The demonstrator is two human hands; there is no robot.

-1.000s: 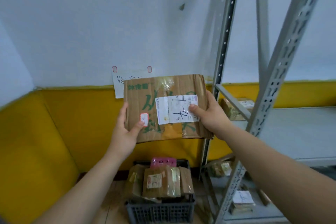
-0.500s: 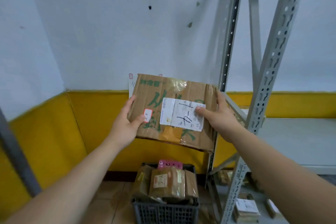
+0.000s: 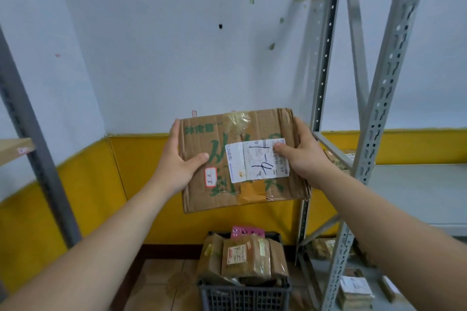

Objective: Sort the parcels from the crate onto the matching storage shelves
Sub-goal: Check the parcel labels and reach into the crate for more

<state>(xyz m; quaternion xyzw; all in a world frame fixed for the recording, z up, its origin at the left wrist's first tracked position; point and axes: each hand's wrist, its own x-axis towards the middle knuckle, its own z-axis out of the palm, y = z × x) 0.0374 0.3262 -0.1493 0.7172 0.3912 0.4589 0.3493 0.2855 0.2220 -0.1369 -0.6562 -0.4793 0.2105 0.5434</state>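
- Head view: flat cardboard parcel [image 3: 219,192] is held up in front of the wall, above the crate [image 3: 242,295] and just left of the grey rack [image 3: 379,118].
- L hand [image 3: 177,161] grips the parcel's left edge, thumb across the front, fingers behind.
- R hand [image 3: 300,156] grips the right edge, thumb pressed on the white label [image 3: 257,161] w/ a handwritten mark.
- Crate sits on the floor, packed w/ brown parcels [image 3: 242,257] standing on edge; pink packet [image 3: 246,231] at the back.
- Rack's lower shelves at right hold more parcels.
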